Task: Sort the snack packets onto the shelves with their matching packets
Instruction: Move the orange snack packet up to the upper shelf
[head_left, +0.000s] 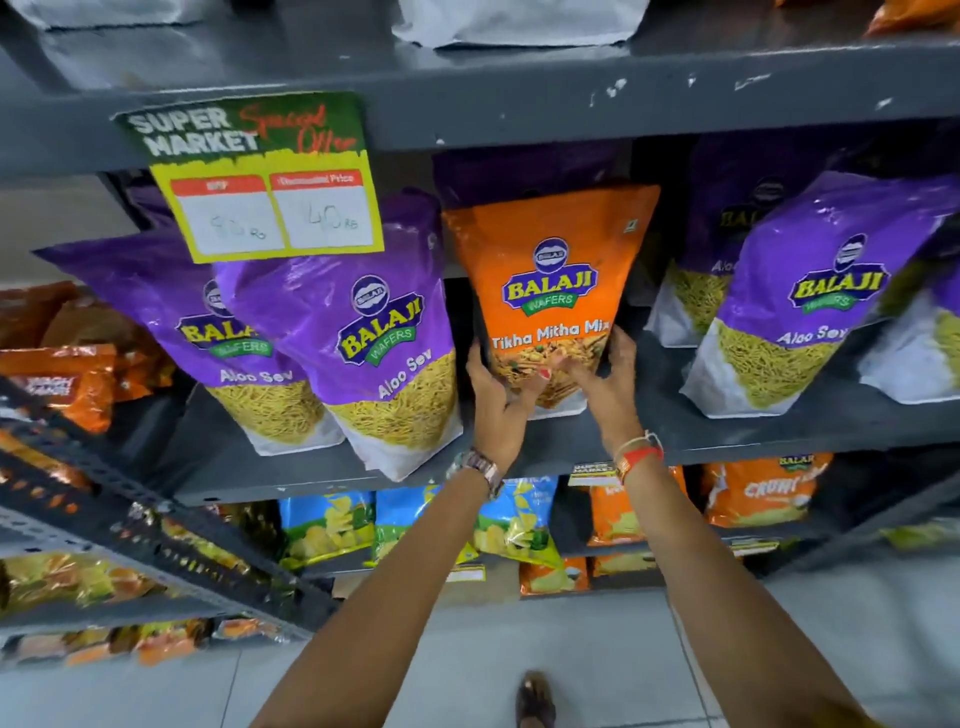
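An orange Tikha Mitha Mix packet (550, 270) stands upright on the middle shelf (779, 431) among purple Aloo Sev packets. My left hand (493, 395) grips its lower left edge. Along the lower right edge sits my right hand (602, 379), fingers curled around the bottom. Purple Aloo Sev packets (374, 332) lean to the left of it, and more purple packets (795, 296) stand to the right. Another purple packet is partly hidden behind the orange one.
A green and yellow price sign (260, 176) hangs from the upper shelf edge. Blue chip packets (327, 525) and orange packets (758, 491) fill the shelf below. A second rack (104, 499) with orange packets juts in at the left. My foot (535, 701) is on the tiled floor.
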